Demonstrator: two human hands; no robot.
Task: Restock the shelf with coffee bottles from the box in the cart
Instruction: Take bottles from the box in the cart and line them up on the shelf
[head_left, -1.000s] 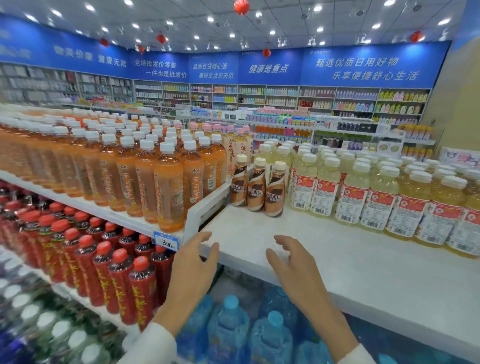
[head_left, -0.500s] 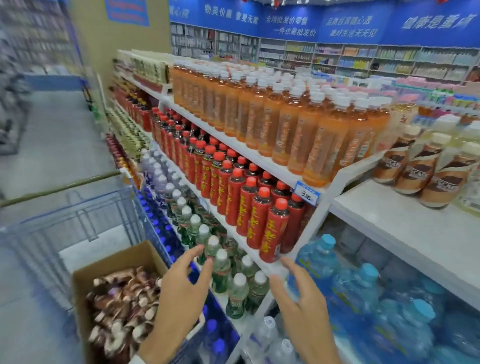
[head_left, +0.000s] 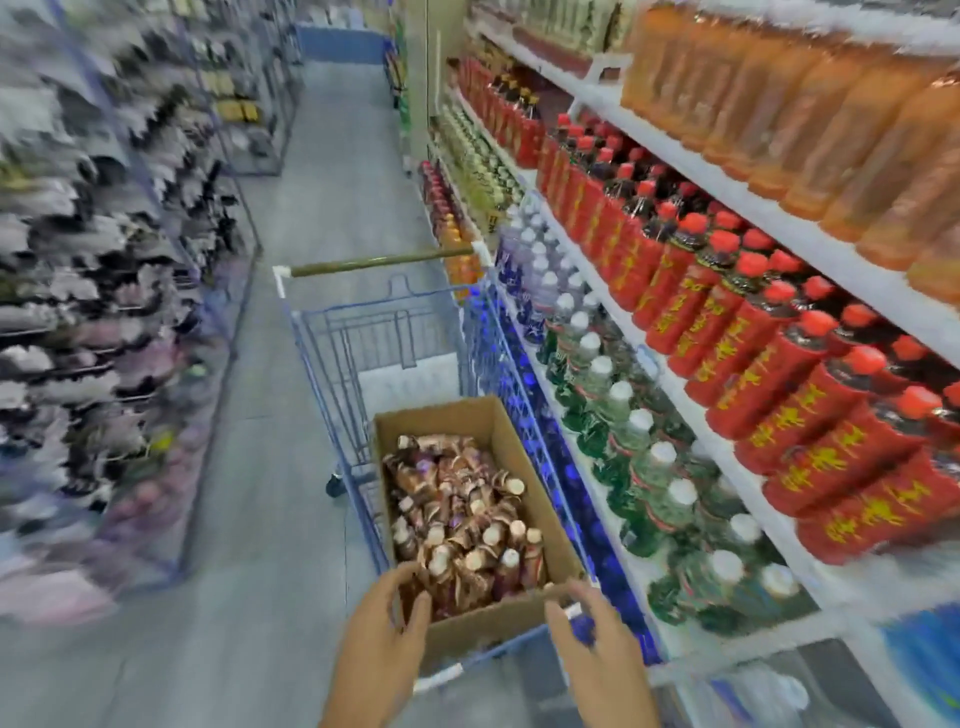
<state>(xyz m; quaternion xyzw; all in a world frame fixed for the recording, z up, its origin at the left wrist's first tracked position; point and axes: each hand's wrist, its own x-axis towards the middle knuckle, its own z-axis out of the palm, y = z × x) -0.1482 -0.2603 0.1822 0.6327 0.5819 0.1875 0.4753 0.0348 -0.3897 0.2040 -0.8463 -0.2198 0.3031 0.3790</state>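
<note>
Brown coffee bottles (head_left: 462, 519) are heaped in the open cardboard box (head_left: 522, 457) at the blue wire cart's (head_left: 374, 307) near end. Left hand (head_left: 382, 639) and right hand (head_left: 597, 654) are held empty, fingers apart, over its near edge. A slanted bottle (loose heap) could be fumbled.

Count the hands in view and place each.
2. The left hand is at the near left corner of the box; the right hand at its near right corner. Neither is hidden.

Racks (head_left: 104, 322) across the aisle blurred — labels on coffee bottles (head_left: 462, 519) unreadable.
</note>
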